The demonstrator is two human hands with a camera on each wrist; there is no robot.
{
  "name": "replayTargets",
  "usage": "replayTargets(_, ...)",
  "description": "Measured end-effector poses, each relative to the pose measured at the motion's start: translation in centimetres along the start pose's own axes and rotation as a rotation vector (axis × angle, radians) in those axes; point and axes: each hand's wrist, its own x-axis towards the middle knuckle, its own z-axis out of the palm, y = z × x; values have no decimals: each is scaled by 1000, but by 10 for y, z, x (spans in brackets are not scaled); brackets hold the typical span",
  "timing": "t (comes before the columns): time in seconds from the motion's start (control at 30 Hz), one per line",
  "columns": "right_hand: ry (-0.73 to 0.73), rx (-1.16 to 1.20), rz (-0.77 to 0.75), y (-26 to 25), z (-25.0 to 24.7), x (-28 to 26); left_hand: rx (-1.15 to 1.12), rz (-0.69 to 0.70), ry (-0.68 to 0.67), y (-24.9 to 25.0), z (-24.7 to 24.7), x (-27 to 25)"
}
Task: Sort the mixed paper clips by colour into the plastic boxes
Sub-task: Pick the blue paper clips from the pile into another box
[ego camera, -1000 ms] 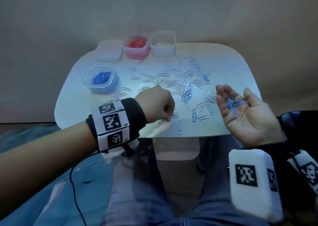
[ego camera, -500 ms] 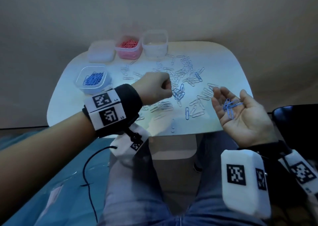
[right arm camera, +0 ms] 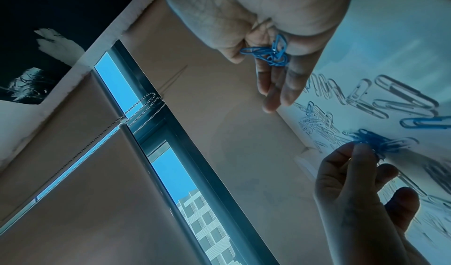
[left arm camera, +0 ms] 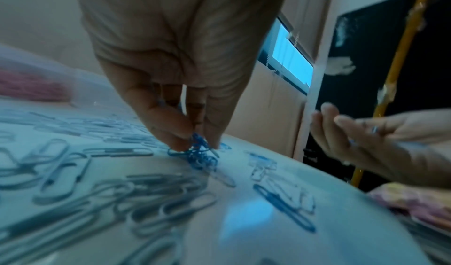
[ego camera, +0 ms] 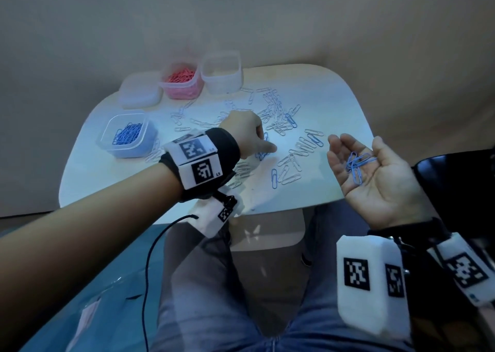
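Silver paper clips [ego camera: 276,115] and a few blue ones lie scattered on the white table [ego camera: 334,97]. My left hand [ego camera: 263,150] reaches down at the table's middle, and its fingertips pinch a tangle of blue clips [left arm camera: 197,151] that touches the tabletop. My right hand [ego camera: 359,150] hovers palm up at the table's right edge, fingers relaxed, with several blue clips [ego camera: 356,164] lying in the palm. A clear box of blue clips [ego camera: 126,134] stands at the left. A box of red clips [ego camera: 182,82] and an empty clear box [ego camera: 222,72] stand at the back.
A translucent lid [ego camera: 139,94] lies left of the red box. One blue clip [ego camera: 274,178] lies among silver ones near the front edge. My knees are under the table's front. A dark chair [ego camera: 460,180] is at the right.
My left hand has moved from the table's front edge toward the middle and now pinches a cluster of blue clips. The right hand has kept still, palm up with its clips.
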Motion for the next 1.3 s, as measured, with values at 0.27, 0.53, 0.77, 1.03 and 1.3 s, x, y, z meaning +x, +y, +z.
replayTargets(0.27, -4, -22, -16, -3, -3, 3, 211, 21, -9, 8, 3, 12)
replayTargets(0.53, -48, -58, -4, 3, 2, 11, 338, 106, -109, 6, 3, 17)
replayTargets(0.77, -46, -116, 25, 13, 11, 25, -63, 94, -158, 2, -23, 9)
replayTargets(1.03, -202, 11, 177, 34, 37, 28, 186, 352, -10, 42, -21, -11)
replayTargets(1.3, -165, 32, 210, 25, 22, 24, -94, 304, 87, 28, -35, 3)
